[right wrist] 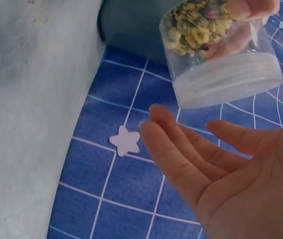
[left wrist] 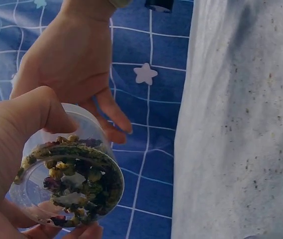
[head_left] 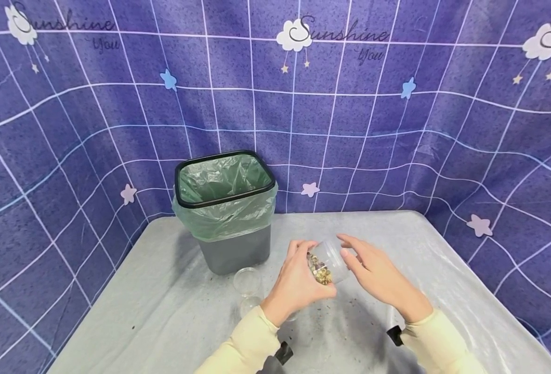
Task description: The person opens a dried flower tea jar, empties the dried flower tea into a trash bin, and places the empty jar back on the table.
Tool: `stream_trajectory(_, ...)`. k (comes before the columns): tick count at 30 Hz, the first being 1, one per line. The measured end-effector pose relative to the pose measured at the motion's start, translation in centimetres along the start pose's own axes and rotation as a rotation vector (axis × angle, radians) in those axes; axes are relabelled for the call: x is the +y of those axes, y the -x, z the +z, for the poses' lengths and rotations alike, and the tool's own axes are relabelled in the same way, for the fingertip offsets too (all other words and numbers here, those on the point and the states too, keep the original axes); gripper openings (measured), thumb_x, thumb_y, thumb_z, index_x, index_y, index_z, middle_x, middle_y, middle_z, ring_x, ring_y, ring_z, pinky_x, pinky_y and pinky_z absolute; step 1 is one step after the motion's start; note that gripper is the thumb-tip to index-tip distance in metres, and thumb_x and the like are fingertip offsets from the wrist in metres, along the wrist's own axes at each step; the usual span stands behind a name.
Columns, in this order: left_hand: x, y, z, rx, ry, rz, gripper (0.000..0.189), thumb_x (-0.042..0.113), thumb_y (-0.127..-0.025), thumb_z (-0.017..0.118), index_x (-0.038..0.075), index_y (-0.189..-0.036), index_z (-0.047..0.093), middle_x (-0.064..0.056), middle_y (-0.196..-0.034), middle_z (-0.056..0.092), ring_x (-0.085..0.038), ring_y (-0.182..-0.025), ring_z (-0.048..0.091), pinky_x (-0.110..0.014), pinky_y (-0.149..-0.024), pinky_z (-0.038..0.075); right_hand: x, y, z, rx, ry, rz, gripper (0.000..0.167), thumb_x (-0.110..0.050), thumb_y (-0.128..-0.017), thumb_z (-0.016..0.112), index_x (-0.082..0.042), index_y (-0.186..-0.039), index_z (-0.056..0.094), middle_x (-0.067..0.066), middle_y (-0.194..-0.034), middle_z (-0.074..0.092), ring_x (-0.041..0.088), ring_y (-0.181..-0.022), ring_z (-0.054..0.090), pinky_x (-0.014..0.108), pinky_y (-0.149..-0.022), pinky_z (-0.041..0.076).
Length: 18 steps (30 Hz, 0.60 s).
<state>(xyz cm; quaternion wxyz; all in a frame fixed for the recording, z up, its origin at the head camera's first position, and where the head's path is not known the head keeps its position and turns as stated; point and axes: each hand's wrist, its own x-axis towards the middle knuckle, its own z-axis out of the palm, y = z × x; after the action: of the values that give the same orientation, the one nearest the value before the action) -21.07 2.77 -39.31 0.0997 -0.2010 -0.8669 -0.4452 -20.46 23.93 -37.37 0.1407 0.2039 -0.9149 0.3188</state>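
My left hand (head_left: 295, 280) grips a clear plastic jar (head_left: 331, 255), tilted on its side above the table. Dried flower buds and petals (left wrist: 84, 184), yellowish with some dark purple, lie inside toward the jar's base. The translucent screw lid (right wrist: 228, 79) sits at the end facing my right hand (head_left: 380, 270). That hand is held beside the lid with fingers extended and apart, holding nothing. In the right wrist view its fingertips (right wrist: 153, 130) are just below the lid.
A grey trash bin (head_left: 235, 254) with a green liner (head_left: 224, 223) stands at the back left. Two clear round plastic pieces (head_left: 247, 281) are on the table near it, partly behind my left arm. Small dark crumbs dot the grey-white table cover (head_left: 172, 291). A blue patterned curtain (head_left: 350, 156) surrounds the table.
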Motion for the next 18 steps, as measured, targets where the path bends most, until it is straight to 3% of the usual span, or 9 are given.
stream_trajectory(6, 0.7, 0.1, -0.9, 0.009, -0.025, 0.039, 0.093, 0.03, -0.058, 0.087, 0.018, -0.143, 0.053, 0.003, -0.132, 0.047, -0.013, -0.099, 0.057, -0.026, -0.081, 0.05, -0.6, -0.8, 0.3, -0.001, -0.052, -0.03, 0.046, -0.038, -0.111, 0.04, -0.018, -0.152, 0.051, 0.003, -0.148, 0.058, 0.03, -0.139, 0.052, 0.056, -0.113, 0.04)
stream_trajectory(18, 1.1, 0.3, -2.2, 0.004, -0.066, 0.069, 0.094, 0.029, -0.06, 0.085, 0.014, -0.146, 0.05, 0.0, -0.134, 0.045, -0.014, -0.1, 0.056, -0.026, -0.083, 0.049, -1.6, -1.7, 1.5, 0.057, -0.072, -0.068, 0.04, -0.031, -0.111, 0.044, -0.012, -0.144, 0.054, 0.001, -0.111, 0.069, 0.021, -0.104, 0.064, 0.049, -0.091, 0.051)
